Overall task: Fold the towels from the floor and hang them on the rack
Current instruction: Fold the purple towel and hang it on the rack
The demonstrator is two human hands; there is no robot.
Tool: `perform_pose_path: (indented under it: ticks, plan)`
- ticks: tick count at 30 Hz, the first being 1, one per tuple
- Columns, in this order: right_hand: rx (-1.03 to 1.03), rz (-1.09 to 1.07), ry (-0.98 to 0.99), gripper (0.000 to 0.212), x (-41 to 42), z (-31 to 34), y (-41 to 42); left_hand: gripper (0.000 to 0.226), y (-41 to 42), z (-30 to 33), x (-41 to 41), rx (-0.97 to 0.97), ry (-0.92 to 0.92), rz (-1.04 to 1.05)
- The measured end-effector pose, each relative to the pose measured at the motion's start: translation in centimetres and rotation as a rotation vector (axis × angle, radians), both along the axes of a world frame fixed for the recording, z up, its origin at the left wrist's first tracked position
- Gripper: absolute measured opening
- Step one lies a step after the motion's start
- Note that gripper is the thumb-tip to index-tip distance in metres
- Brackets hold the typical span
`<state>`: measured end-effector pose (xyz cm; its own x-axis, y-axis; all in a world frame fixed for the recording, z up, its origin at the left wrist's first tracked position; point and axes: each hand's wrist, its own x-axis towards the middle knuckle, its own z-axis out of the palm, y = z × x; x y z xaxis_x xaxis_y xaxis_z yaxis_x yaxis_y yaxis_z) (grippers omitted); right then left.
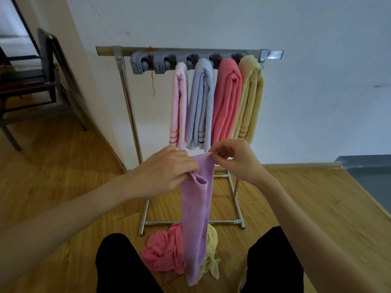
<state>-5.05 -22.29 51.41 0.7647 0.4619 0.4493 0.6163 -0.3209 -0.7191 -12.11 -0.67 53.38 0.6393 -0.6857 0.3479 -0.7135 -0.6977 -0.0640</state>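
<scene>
Since the purple towel [196, 212] hangs in front, parts of the crumpled pink towel [164, 250] and yellow towel [211, 250] on the floor [53, 176] are hidden. Left hand [167, 172] grips the purple towel's folded edge, right hand [234, 159] pinches its top corner. On the rack [127, 92], four folded towels hang: light pink [179, 106], blue [201, 106], coral [226, 102], yellow [250, 98]. Two clips on the left look free.
</scene>
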Motion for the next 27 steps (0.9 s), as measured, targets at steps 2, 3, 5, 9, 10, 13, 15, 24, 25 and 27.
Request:
perform_pose_path:
  ticks: [2,3,5,9,10,13,15,24,25,27]
  plan:
    - [0.026,0.031,0.029,0.012,-0.2,0.5,0.0,0.025,0.1,-0.2,0.4,-0.098,0.0,0.047]
    - [0.036,0.049,0.039,0.013,-0.3,0.7,0.1,0.026,0.0,-0.4,0.6,-0.154,0.003,0.068]
    - [0.061,0.09,0.058,0.014,-0.6,1.1,0.2,0.029,-0.4,-0.6,0.7,-0.275,-0.003,0.108]
    - [0.101,0.134,0.092,0.014,-0.8,1.6,0.3,0.04,-1.2,-0.5,1.0,-0.424,-0.038,0.166]
    - [0.106,0.134,0.088,0.014,-0.6,1.7,0.3,0.042,-1.4,-0.4,1.2,-0.432,-0.038,0.176]
    - [0.128,0.151,0.088,0.015,-0.6,2.1,0.2,0.043,-1.8,0.0,1.4,-0.44,-0.061,0.195]
    - [0.143,0.161,0.088,0.016,-0.6,2.2,0.1,0.043,-2.0,0.0,1.5,-0.445,-0.068,0.208]
    - [0.166,0.172,0.121,0.031,-0.6,1.9,-0.1,0.019,-2.5,-0.2,2.6,-0.492,-0.064,0.3]
    - [0.172,0.159,0.109,0.034,-0.7,1.9,0.0,0.021,-2.6,-0.1,2.6,-0.506,-0.062,0.307]
    - [0.203,0.101,0.092,0.037,-0.6,1.7,0.2,0.024,-2.8,0.2,2.7,-0.535,-0.053,0.323]
